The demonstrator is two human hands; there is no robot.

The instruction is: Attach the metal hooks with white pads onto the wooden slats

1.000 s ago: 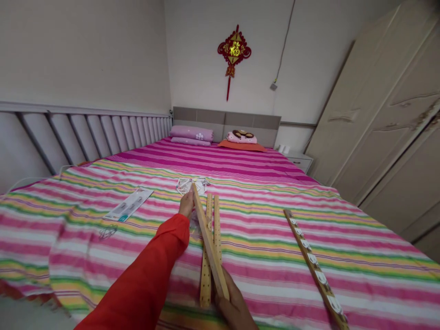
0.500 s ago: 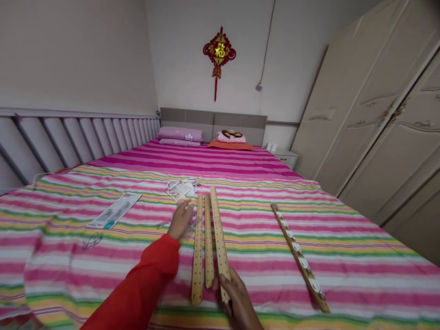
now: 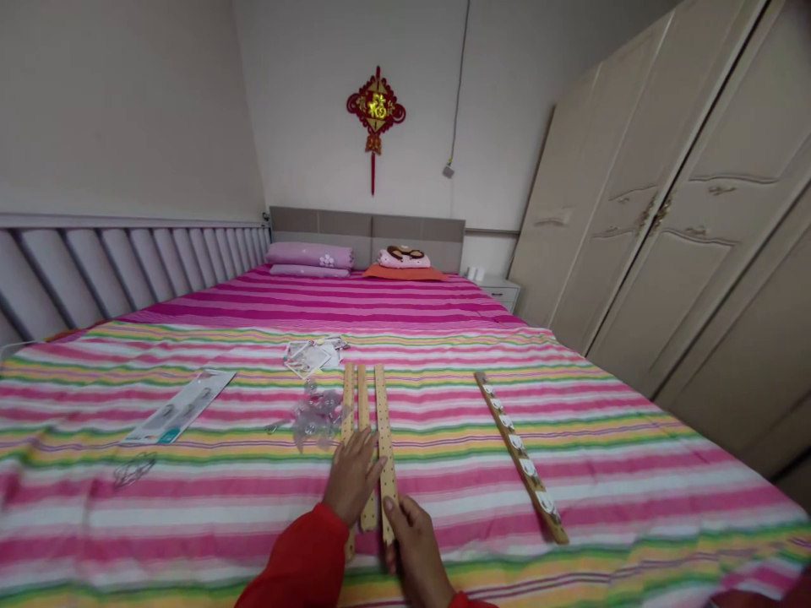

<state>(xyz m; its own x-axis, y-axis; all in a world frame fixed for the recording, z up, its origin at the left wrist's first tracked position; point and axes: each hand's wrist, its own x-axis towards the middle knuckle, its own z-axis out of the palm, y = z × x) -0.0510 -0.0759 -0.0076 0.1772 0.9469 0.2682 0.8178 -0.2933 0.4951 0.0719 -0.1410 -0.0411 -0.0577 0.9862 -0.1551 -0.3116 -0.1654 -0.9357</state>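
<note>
Three wooden strips with rows of holes lie side by side on the striped bedspread: a left strip (image 3: 348,404), a middle strip (image 3: 363,397) and a right strip (image 3: 382,414). My left hand (image 3: 352,473) rests palm down over the left and middle strips, fingers stretched out, thumb reaching to the right strip. With thumb above and fingers at its side, my right hand (image 3: 411,536) grips the near end of the right strip. A heap of clear plastic pieces (image 3: 318,414) lies just left of the strips.
A longer wooden strip with white hooks (image 3: 516,442) lies to the right. Farther left are a blister pack (image 3: 183,407) and a tangle of thin wire (image 3: 134,469). White cards and small packets (image 3: 313,355) lie beyond the strips. A slatted rail (image 3: 127,257) borders the bed.
My left hand has come back from the clear plastic pieces onto the wooden strips. The right strip now lies closer and more parallel to the others. The view has shifted right.
</note>
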